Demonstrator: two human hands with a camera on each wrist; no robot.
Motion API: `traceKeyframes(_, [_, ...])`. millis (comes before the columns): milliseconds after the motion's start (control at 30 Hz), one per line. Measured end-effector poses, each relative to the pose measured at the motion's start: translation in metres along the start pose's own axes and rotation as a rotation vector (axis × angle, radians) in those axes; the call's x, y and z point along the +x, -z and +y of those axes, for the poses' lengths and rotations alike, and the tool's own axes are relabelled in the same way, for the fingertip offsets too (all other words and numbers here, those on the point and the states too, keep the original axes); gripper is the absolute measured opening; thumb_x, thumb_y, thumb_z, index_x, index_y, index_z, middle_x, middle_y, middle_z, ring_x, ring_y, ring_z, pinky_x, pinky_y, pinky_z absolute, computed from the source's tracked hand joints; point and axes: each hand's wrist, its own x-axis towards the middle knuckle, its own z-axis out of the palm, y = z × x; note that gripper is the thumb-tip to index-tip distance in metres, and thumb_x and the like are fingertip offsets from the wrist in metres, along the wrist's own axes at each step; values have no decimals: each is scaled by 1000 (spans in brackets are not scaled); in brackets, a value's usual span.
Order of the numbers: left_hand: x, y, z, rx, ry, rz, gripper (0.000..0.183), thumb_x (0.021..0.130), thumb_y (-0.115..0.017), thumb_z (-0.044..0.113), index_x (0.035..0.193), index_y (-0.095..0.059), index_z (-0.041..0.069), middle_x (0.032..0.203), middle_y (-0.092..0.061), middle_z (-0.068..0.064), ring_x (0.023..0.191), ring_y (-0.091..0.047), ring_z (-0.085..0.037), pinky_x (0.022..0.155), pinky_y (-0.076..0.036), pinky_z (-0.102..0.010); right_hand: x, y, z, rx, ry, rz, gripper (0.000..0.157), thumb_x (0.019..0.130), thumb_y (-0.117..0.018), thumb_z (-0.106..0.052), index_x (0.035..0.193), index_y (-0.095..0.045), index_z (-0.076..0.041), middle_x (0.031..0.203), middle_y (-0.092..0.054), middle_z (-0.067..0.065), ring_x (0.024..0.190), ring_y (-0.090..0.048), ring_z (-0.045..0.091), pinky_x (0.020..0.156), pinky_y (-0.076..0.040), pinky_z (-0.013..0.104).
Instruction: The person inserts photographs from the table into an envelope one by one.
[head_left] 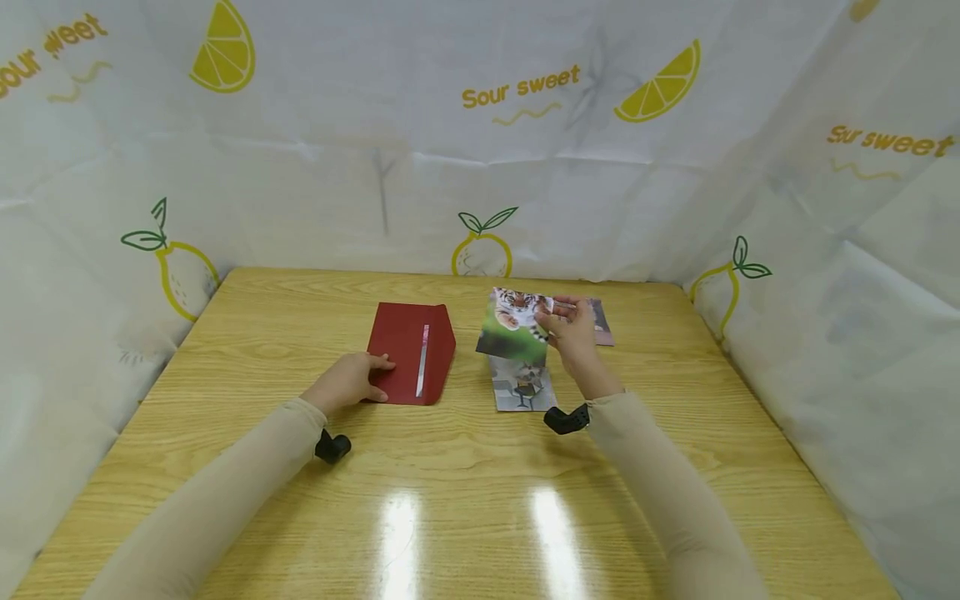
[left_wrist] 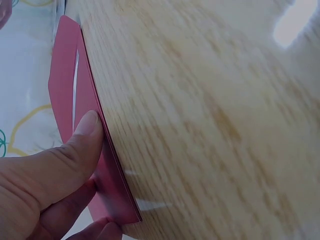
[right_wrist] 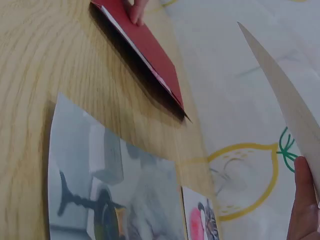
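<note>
My left hand (head_left: 347, 382) rests at the left side of a red envelope (head_left: 401, 333) lying on the table. Its thumb (left_wrist: 82, 135) presses near the envelope's front edge. The envelope's pointed flap is turned out to the right, and a narrow strip of a picture card (head_left: 423, 358) shows at its mouth. With my right hand (head_left: 573, 333) I pinch a tiger picture card (head_left: 510, 321) by its right side, raised and tilted above the table. Below it lies a grey picture card (right_wrist: 95, 160) showing a round-seated stool, partly covered in the head view.
Behind my right hand another picture card (head_left: 602, 325) lies on the wooden table (head_left: 450, 467), partly hidden. A white sheet (head_left: 337, 167) printed with lemons stands around the table's back and sides. Black wrist devices (head_left: 566, 419) hang beneath both sleeves.
</note>
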Motion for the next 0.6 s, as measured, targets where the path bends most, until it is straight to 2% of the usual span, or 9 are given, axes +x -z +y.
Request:
traceKeyframes(333, [-1, 0, 0, -1, -3, 3, 55, 77, -75, 17, 128, -57, 9, 140, -43, -12, 131, -32, -36, 104, -33, -46, 2, -48, 24, -104, 31, -37, 47, 84, -67, -4, 122, -41, -8, 102, -44, 5, 75, -49, 13, 53, -43, 24])
traceKeyframes(600, [-1, 0, 1, 10, -12, 4, 55, 77, -75, 17, 128, -57, 8, 140, -43, -12, 130, -34, -36, 103, -35, -45, 5, -69, 40, -102, 26, -75, 49, 83, -67, -1, 123, -39, -5, 100, -44, 7, 73, -49, 15, 51, -43, 25])
